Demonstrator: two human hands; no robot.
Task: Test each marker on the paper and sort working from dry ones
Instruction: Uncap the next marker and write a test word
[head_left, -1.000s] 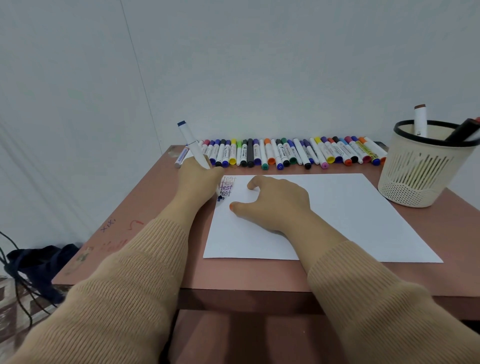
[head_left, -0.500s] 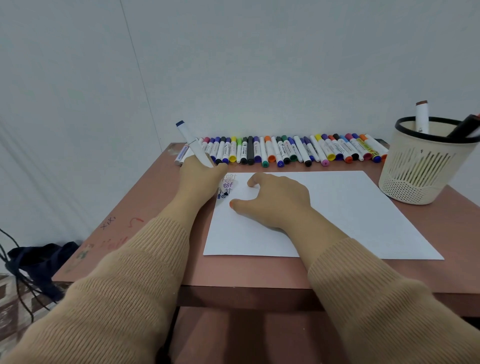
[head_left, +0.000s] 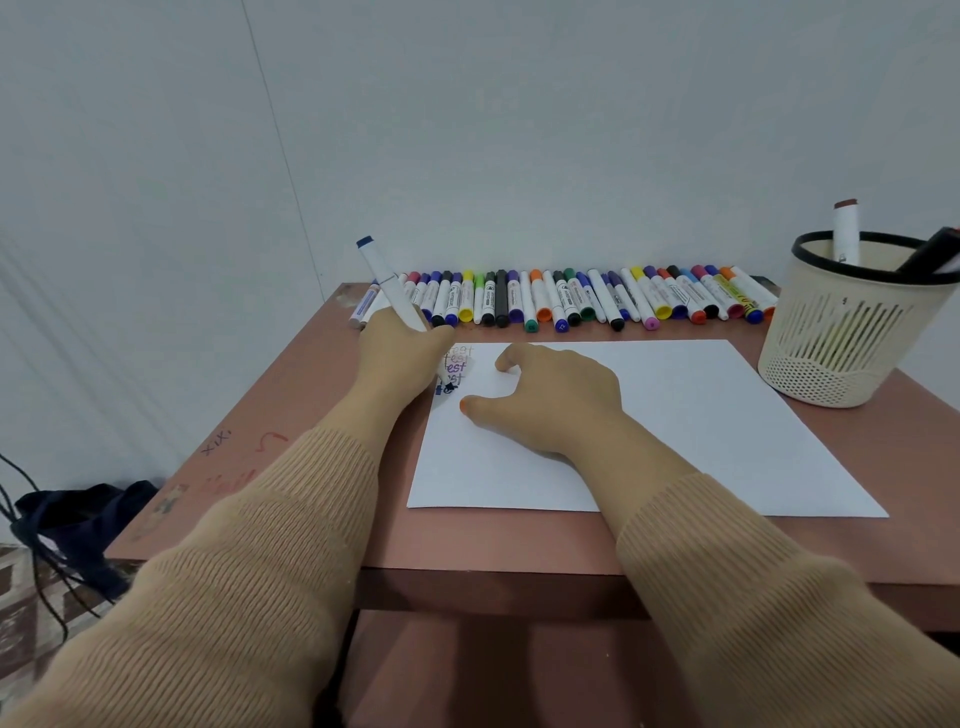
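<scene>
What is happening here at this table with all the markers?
A person is testing a marker. The left hand grips a marker with a blue top end, its tip down at the top left corner of the white paper, below a few lines reading "test". The right hand rests on the paper. A long row of markers lies along the far edge of the table, and a few stand in the cream basket.

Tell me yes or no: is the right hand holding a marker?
No, the right hand rests empty on the paper; the left hand grips the marker.
</scene>
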